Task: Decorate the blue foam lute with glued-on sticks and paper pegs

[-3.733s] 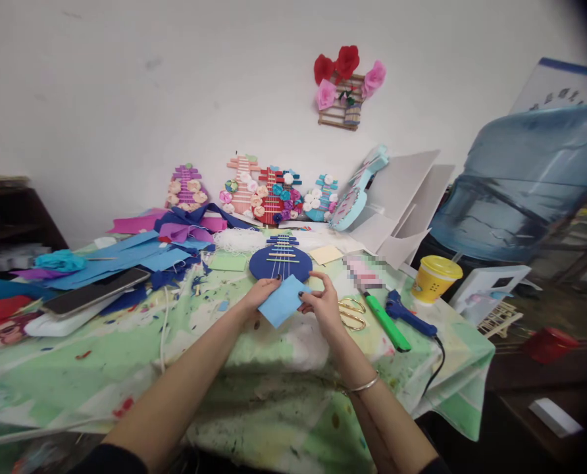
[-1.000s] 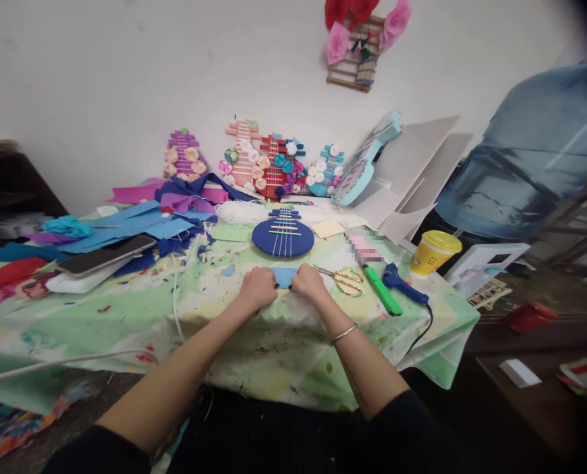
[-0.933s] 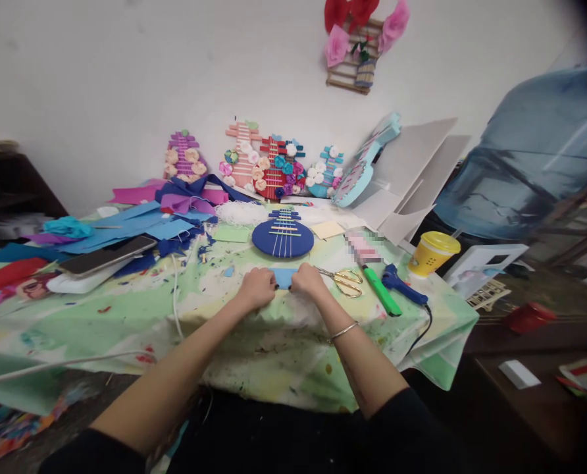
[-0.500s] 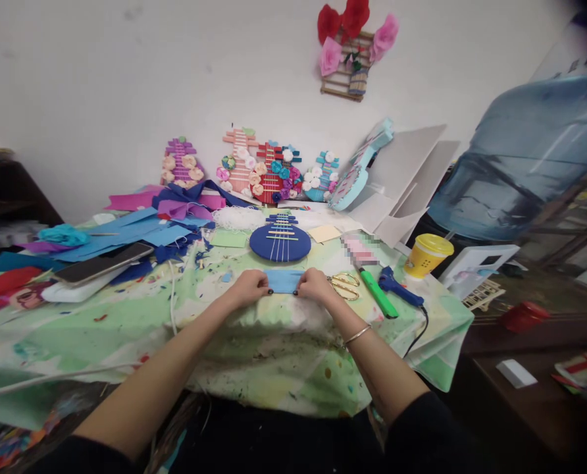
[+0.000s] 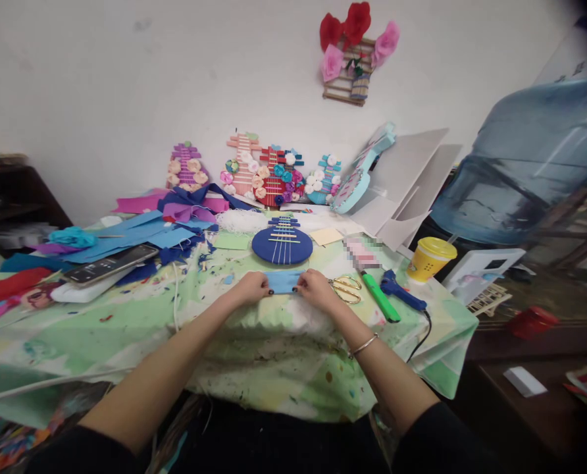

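Observation:
A small light-blue strip [image 5: 284, 283], paper or cloth, is stretched between my two hands just above the table's front part. My left hand [image 5: 253, 287] pinches its left end, and my right hand [image 5: 315, 288] pinches the right end. Beyond the strip lies a dark-blue lute-shaped craft piece [image 5: 282, 246] with pale strings and cross bars. Gold-handled scissors [image 5: 347, 289] rest beside my right hand, their blades mostly hidden by it. Further right are a green utility knife [image 5: 381, 297] and a blue glue gun [image 5: 403, 291] with a black cord.
Coloured sheets [image 5: 120, 240] and a phone [image 5: 113, 262] cover the table's left side. Decorated lute-shaped pieces [image 5: 274, 174] lean on the wall. A yellow-lidded cup [image 5: 432, 258] stands at the right edge, near grey boards [image 5: 405, 178] and a large water bottle [image 5: 520, 161]. A white cable [image 5: 176, 296] crosses the cloth.
The view has shifted slightly, so everything sits a little lower and further right. Both hands keep hold of the light-blue strip, with little visible movement.

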